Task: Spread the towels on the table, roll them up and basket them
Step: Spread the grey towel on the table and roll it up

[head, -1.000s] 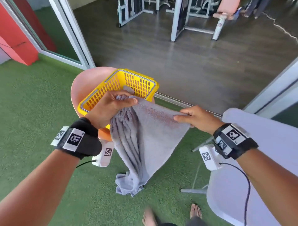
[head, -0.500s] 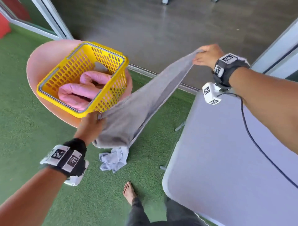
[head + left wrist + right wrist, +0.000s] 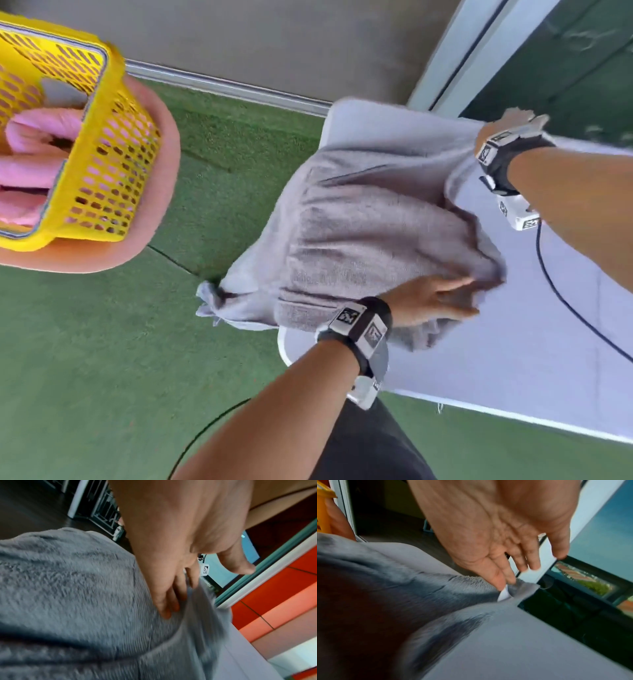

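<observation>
Fingers (image 3: 169, 601) of the left hand (image 3: 430, 301) lie straight and close together, pressing down on the near edge of the grey towel (image 3: 370, 219), with the thumb held apart and touching nothing. At the far side, the right hand (image 3: 513, 120) has its fingers (image 3: 498, 577) nearly straight too, and the tips of two of them nip the far corner of the towel, next to a small white tag; the other fingers are spread and hold nothing. Between the two hands the towel lies bunched and wrinkled over the left end of the white table (image 3: 513, 342), and its left part hangs off the table edge above the green turf (image 3: 85, 359), ending in a crumpled corner. Well to the left, apart from the table, a yellow basket (image 3: 102, 171) stands on a round pink stool (image 3: 161, 192). Rolled pink towels (image 3: 30, 150) lie inside the basket. A black cable (image 3: 561, 294) runs from the right wrist across the table top.
</observation>
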